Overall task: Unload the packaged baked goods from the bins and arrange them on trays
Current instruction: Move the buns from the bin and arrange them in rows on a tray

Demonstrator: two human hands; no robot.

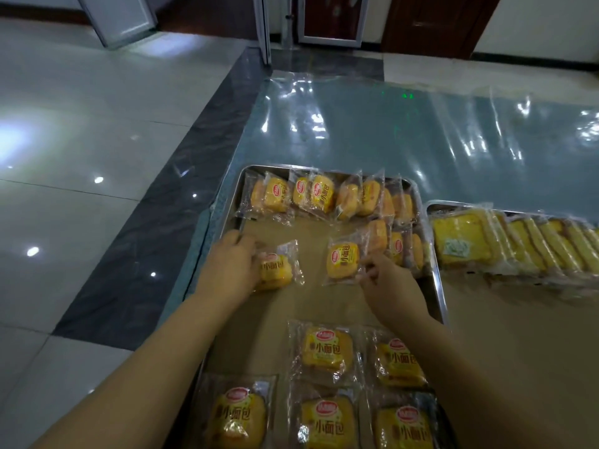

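Bread packet (pixel 343 260) is pinched by its wrapper corner in the right grip (pixel 387 285), a second packet (pixel 279 270) is clasped in the left grip (pixel 231 265) — both on the tray (pixel 438 293); each would best be leaned, label outward, against the unfinished row (pixel 377 235) just beyond the right grip.

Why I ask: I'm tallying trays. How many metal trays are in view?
2. One tray sits in front, holding small bread packs; the second tray lies to its right, filled with sliced cake packs. Others may sit out of frame.
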